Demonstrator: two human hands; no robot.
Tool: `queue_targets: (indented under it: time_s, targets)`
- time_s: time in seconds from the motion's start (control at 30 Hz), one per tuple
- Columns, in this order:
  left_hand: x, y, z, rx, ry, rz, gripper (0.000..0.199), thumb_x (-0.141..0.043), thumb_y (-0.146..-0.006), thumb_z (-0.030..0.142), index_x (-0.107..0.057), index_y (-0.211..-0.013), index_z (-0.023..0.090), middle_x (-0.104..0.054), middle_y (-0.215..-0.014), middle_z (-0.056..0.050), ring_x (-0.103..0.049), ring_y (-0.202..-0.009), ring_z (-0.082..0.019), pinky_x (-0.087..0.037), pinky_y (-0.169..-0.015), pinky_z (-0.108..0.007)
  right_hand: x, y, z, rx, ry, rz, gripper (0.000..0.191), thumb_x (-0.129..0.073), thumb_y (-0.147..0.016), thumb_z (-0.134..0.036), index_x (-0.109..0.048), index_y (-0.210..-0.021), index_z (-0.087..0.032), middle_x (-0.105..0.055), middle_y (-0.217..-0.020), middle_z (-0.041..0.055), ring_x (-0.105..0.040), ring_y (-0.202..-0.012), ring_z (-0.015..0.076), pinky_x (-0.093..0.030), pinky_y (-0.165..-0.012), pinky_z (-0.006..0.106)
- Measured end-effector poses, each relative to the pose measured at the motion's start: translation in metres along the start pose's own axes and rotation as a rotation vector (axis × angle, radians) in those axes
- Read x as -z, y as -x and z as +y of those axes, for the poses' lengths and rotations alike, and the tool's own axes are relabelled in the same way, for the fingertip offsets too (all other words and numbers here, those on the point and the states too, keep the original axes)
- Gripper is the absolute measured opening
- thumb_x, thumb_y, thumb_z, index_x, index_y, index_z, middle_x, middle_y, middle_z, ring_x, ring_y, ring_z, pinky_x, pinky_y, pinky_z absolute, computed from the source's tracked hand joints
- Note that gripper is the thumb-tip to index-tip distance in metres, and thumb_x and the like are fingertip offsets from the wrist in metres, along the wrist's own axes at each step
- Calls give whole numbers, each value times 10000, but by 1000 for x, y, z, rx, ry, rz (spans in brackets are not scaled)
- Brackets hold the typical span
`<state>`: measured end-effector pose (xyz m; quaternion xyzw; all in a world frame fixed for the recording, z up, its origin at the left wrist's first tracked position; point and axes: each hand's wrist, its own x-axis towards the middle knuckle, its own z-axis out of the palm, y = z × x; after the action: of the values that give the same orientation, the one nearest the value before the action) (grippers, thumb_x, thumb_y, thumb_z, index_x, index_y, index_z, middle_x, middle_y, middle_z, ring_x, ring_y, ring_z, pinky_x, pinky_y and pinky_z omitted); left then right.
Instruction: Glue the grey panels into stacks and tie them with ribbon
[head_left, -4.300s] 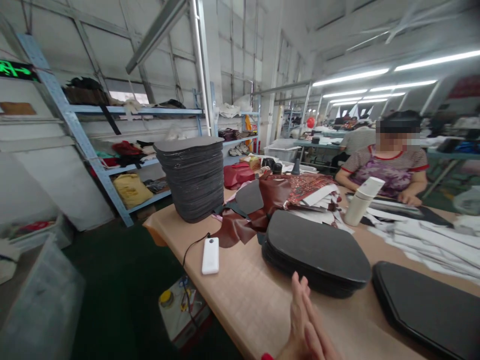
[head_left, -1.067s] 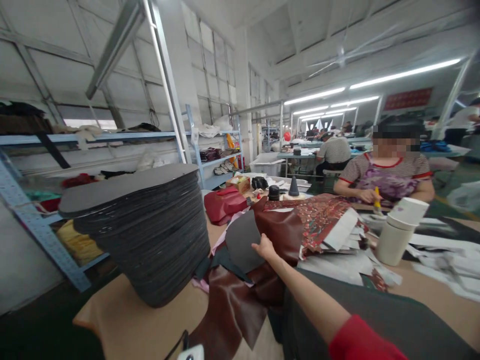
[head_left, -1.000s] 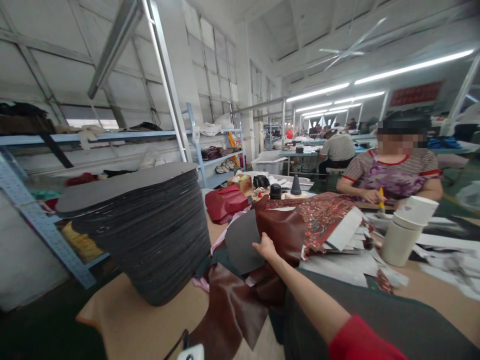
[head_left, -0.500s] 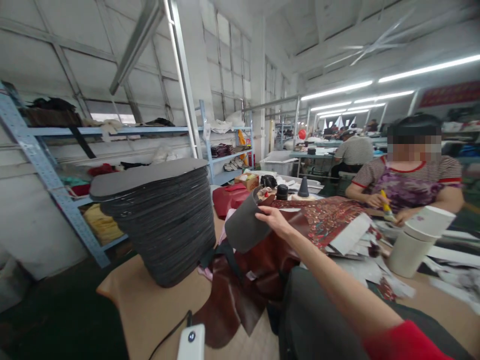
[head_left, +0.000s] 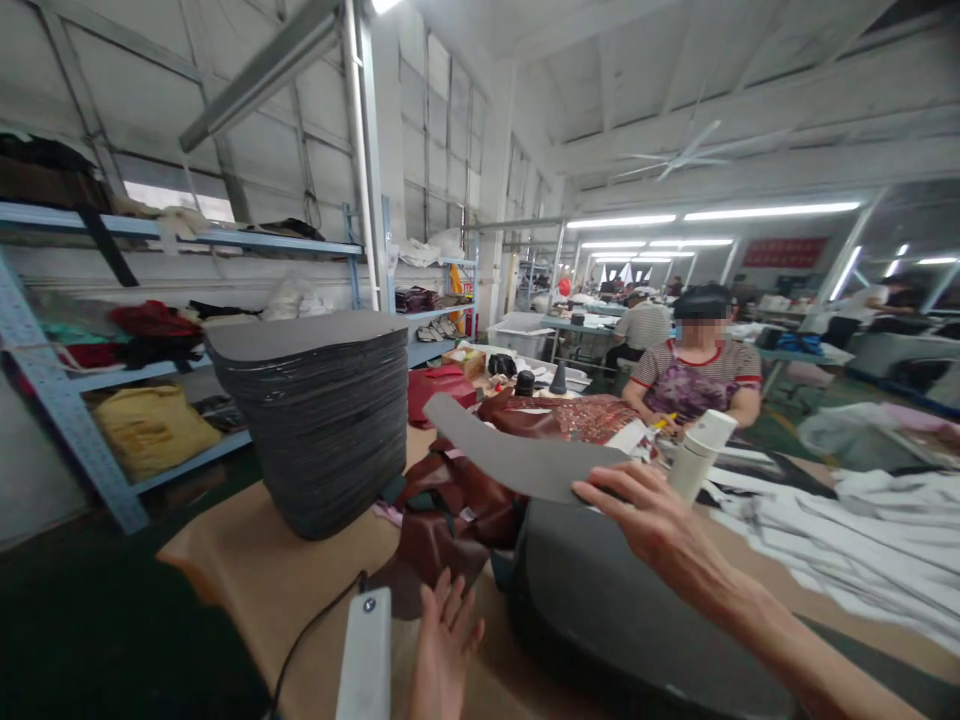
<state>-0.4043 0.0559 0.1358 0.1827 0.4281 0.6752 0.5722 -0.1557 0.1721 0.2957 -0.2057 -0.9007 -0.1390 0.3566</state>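
Observation:
A curved grey sheet (head_left: 517, 460) is pinched at its right end by my right hand (head_left: 645, 510), above a second dark grey stack (head_left: 600, 600). My left hand (head_left: 446, 640) is at the bottom centre, palm up with fingers spread, holding nothing. Just left of it lies a white device (head_left: 365, 650) with a black cable. Brown leather-like pieces (head_left: 442, 545) lie crumpled beneath and in front of the sheet. To the left stands a tall stack of dark grey sheets (head_left: 322, 430).
A person (head_left: 694, 370) sits across the table behind a pale cylinder (head_left: 697, 460). Red patterned material (head_left: 577, 415) and a red piece (head_left: 442, 392) lie farther back. Blue shelves (head_left: 180, 235) line the left wall. White material (head_left: 847, 530) covers the right side.
My right hand has moved right and nearer with the grey sheet, now above the second stack. My left hand has come into view. The camera view has turned right.

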Motion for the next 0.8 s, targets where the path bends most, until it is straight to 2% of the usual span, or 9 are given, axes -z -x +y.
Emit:
queue_targets:
  time_s: [0.13,0.27,0.4,0.47,0.53,0.6,0.67,0.73,0.8]
  targets:
    - [-7,-16,26,98,330,-128,706,-293,-795,708,-508,-1213,180,-581,-1207,-126,-483,-1179,-307,-399,-958,-494,-4,75,-35,75,126,-12,384,-363,-928,-157,-509,-1275,-233,-636,-1088,67,-542,-983,193,-400,-861,338]
    - [-4,-10,26,314,305,-157,720,-331,-813,671,-548,-1182,91,-659,-1060,-157,-538,-1119,-309,-410,-956,-464,-8,136,-62,-23,113,-29,434,-350,-931,-127,-446,-1322,-289,-653,-1079,27,-561,-984,176,-366,-911,336]
    - [-5,3,16,365,243,-104,513,-549,-819,362,-483,-1252,94,-683,-1019,-128,-611,-1009,-284,-443,-934,-458,-6,169,-84,-146,123,39,414,-368,-928,-143,-496,-1272,-336,-674,-1027,-2,-579,-952,167,-342,-939,344]
    - [-6,9,12,370,204,-58,533,-582,-771,181,-448,-1281,104,-697,-984,-106,-637,-957,-267,-460,-919,-451,-6,182,-88,-184,165,11,390,-408,-911,-155,-532,-1234,-335,-673,-1029,-8,-582,-962,166,-339,-941,334]
    - [-5,13,8,412,182,-30,545,-568,-762,140,-434,-1288,92,-703,-956,-111,-649,-924,-271,-471,-900,-463,-9,198,-90,-263,217,22,377,-464,-876,-155,-557,-1203,-318,-666,-1045,-2,-576,-996,175,-348,-931,329]
    - [-1,16,5,483,201,-24,512,-540,-791,185,-437,-1281,75,-701,-950,-129,-651,-914,-282,-473,-888,-480,-16,216,-94,-431,234,91,368,-528,-837,-197,-563,-1192,-290,-639,-1105,22,-548,-1064,213,-355,-943,358]
    - [4,16,1,534,243,-23,493,-508,-814,219,-438,-1276,64,-699,-952,-139,-651,-911,-288,-473,-885,-488,-26,233,-107,-710,161,216,419,-589,-795,-319,-544,-1206,-252,-590,-1188,59,-507,-1126,265,-358,-966,415]
    - [8,16,-3,565,280,-20,488,-493,-822,235,-436,-1277,66,-701,-947,-134,-651,-909,-287,-472,-887,-486,-42,243,-131,-1113,-76,372,556,-614,-748,-466,-501,-1236,-224,-553,-1231,88,-499,-1139,293,-389,-959,442]
    - [12,14,-7,581,293,-12,490,-492,-823,240,-434,-1279,72,-704,-937,-127,-654,-903,-286,-473,-886,-486,-62,242,-162,-1517,-510,528,656,-601,-717,-578,-463,-1249,-220,-573,-1195,101,-553,-1078,287,-462,-887,412]
